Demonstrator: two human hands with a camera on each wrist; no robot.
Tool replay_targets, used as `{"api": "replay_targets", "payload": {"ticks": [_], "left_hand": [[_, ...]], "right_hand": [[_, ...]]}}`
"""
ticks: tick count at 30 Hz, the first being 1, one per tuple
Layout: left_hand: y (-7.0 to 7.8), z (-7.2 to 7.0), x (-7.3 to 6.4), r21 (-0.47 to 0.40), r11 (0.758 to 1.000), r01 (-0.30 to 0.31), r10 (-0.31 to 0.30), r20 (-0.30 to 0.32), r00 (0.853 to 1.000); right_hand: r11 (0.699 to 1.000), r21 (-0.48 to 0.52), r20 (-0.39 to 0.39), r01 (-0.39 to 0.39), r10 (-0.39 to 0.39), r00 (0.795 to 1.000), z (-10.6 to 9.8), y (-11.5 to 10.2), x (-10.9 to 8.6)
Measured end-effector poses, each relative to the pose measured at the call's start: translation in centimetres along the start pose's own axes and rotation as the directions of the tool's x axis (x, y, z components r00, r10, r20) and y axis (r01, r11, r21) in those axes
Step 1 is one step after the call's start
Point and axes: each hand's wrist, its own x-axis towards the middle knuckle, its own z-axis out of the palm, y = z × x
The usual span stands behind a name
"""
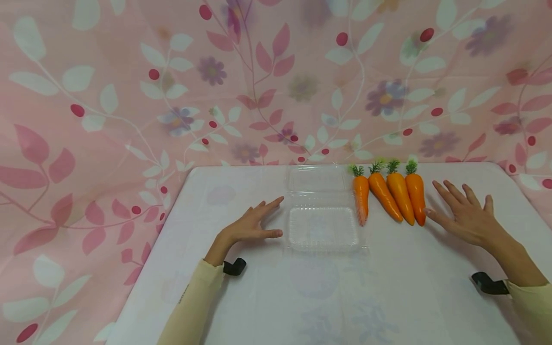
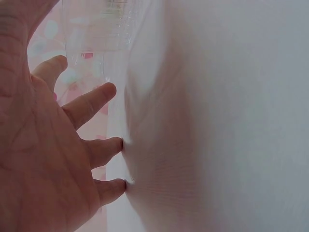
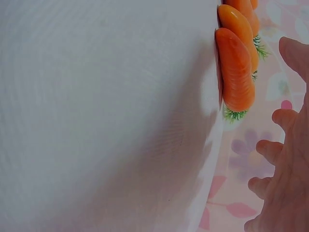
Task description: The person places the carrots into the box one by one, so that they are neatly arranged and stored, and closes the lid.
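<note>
In the head view a clear plastic clamshell box [image 1: 323, 229] lies opened flat, its lid [image 1: 316, 180] folded back toward the wall. Just left of it is my left hand [image 1: 252, 225], fingers spread and holding nothing. Several orange carrots with green tops lie in a row to the box's right; the leftmost carrot [image 1: 361, 199] overlaps the box's right edge. My right hand [image 1: 467, 218] is spread beside the rightmost carrot [image 1: 416, 196], thumb tip close to it and nothing in its grasp. The right wrist view shows that carrot [image 3: 235, 70] from its tip end, apart from the fingers.
A white cloth-covered table [image 1: 267, 297] carries everything. Behind it and along the left hangs a pink floral curtain [image 1: 258, 86]. Black wrist mounts [image 1: 235, 267] stick out at both sleeves.
</note>
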Motion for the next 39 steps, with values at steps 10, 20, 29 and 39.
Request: {"api": "replay_targets", "payload": {"ticks": [10, 20, 29, 39], "left_hand": [[0.0, -0.1, 0.0, -0.005, 1.0, 0.014, -0.014, 0.008, 1.0], [0.2, -0.3, 0.0, -0.011, 1.0, 0.011, -0.011, 0.011, 1.0], [0.3, -0.3, 0.1, -0.02, 1.0, 0.004, -0.004, -0.003, 1.0], [0.3, -0.4, 0.2, -0.027, 1.0, 0.005, -0.005, 0.005, 1.0]], "right_hand": [[1.0, 0.009, -0.021, 0.006, -0.006, 1.0, 0.2, 0.0, 0.0], [1.0, -0.022, -0.075, -0.006, 0.004, 0.997, 0.2, 0.0, 0.5], [1.0, -0.023, -0.179, 0.01, -0.014, 0.984, 0.0, -0.4, 0.8], [1.0, 0.023, -0.199, -0.02, 0.025, 0.98, 0.3, -0.3, 1.2]]}}
